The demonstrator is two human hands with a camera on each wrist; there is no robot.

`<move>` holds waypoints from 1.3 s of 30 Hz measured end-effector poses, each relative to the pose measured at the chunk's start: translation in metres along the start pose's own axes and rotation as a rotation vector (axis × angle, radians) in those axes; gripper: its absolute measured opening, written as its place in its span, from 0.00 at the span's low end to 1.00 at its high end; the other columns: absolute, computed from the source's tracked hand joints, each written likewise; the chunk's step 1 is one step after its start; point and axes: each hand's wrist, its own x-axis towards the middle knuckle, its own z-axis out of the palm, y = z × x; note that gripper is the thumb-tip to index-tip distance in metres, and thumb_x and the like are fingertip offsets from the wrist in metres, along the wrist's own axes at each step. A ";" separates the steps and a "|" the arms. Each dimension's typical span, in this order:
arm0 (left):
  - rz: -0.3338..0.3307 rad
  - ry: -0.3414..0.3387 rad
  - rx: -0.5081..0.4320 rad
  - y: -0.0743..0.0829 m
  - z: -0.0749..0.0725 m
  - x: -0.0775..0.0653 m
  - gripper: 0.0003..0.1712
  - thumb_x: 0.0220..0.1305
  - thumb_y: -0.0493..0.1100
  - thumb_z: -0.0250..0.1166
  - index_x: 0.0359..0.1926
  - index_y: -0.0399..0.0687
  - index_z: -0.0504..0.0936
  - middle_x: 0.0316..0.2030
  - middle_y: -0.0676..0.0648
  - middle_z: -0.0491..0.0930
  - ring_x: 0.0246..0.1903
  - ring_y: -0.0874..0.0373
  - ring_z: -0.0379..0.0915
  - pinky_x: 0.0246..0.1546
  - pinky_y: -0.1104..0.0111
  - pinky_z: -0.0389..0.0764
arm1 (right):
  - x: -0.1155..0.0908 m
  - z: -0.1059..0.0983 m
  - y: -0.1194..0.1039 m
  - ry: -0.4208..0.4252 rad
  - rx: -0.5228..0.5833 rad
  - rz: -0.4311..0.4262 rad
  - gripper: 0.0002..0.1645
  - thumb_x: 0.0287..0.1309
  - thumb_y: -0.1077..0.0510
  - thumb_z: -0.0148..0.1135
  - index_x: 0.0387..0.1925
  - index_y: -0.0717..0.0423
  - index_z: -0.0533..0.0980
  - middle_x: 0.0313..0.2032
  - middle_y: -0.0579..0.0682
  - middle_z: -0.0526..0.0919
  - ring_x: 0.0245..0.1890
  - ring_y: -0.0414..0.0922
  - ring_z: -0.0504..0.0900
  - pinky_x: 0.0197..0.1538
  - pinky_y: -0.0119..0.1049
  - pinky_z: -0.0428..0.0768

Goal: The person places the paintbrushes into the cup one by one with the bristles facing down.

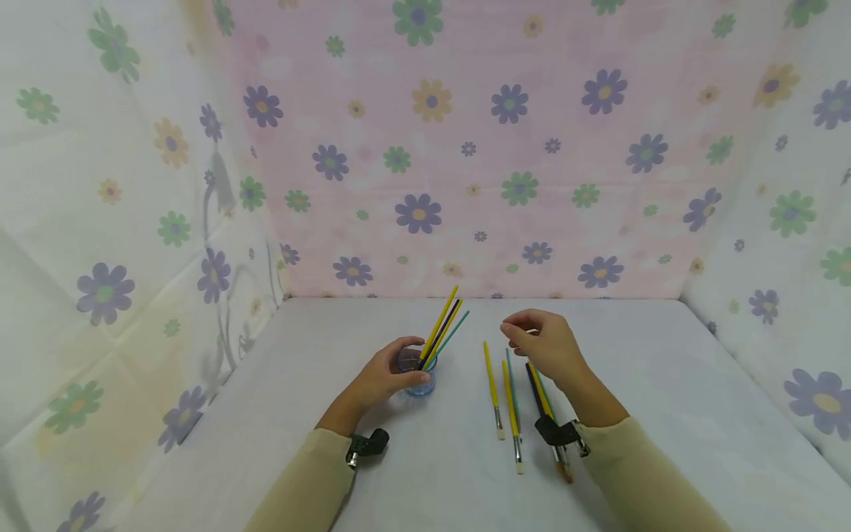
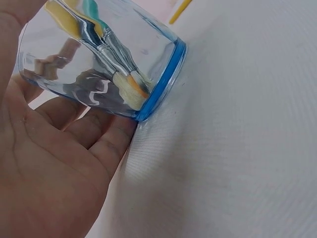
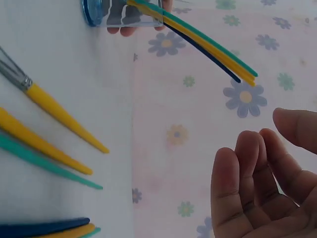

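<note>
My left hand (image 1: 377, 381) holds a clear glass cup (image 1: 422, 386) with a blue base, thumb on the near side and fingers round the far side. Several paintbrushes (image 1: 442, 325) lean in it, their yellow, dark and teal handles pointing up. In the left wrist view their bristles (image 2: 130, 91) touch down near the cup's bottom. My right hand (image 1: 547, 346) is raised over the table, to the right of the cup. Its fingers are loosely bent, with thumb and fingertips apart and nothing between them in the right wrist view.
On the white table (image 1: 299, 355) below my right hand lie a yellow brush (image 1: 491, 377), another yellow brush (image 1: 510, 399) beside a teal one, and a group of brushes (image 1: 535, 386) partly under the right wrist camera. Flowered cloth (image 1: 465, 170) hangs behind and on both sides.
</note>
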 end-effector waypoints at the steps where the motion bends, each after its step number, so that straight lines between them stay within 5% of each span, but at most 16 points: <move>1: -0.002 0.008 0.008 -0.001 -0.001 0.000 0.39 0.53 0.49 0.73 0.65 0.59 0.66 0.54 0.48 0.78 0.57 0.52 0.73 0.59 0.55 0.70 | 0.000 -0.004 0.003 -0.007 -0.002 0.007 0.19 0.58 0.42 0.64 0.44 0.50 0.79 0.42 0.49 0.82 0.38 0.48 0.83 0.44 0.44 0.83; 11: 0.014 0.023 0.048 -0.025 -0.001 0.012 0.41 0.50 0.56 0.73 0.64 0.69 0.65 0.53 0.52 0.78 0.54 0.56 0.75 0.57 0.56 0.73 | 0.002 -0.032 0.035 -0.036 -0.115 0.128 0.21 0.58 0.44 0.64 0.46 0.53 0.78 0.46 0.54 0.81 0.44 0.55 0.81 0.43 0.43 0.83; 22: 0.018 0.042 0.082 -0.028 -0.001 0.010 0.40 0.49 0.59 0.73 0.63 0.73 0.66 0.50 0.55 0.80 0.51 0.59 0.76 0.58 0.54 0.71 | 0.003 -0.031 0.056 -0.086 -0.355 0.314 0.15 0.52 0.51 0.70 0.35 0.57 0.77 0.31 0.52 0.80 0.26 0.45 0.80 0.30 0.38 0.81; 39: 0.040 -0.007 0.064 -0.027 -0.003 0.012 0.38 0.52 0.55 0.72 0.63 0.69 0.65 0.54 0.54 0.78 0.55 0.59 0.74 0.57 0.58 0.73 | 0.003 -0.024 0.071 -0.155 -0.467 0.346 0.16 0.43 0.54 0.76 0.30 0.59 0.79 0.25 0.52 0.81 0.21 0.45 0.79 0.25 0.36 0.78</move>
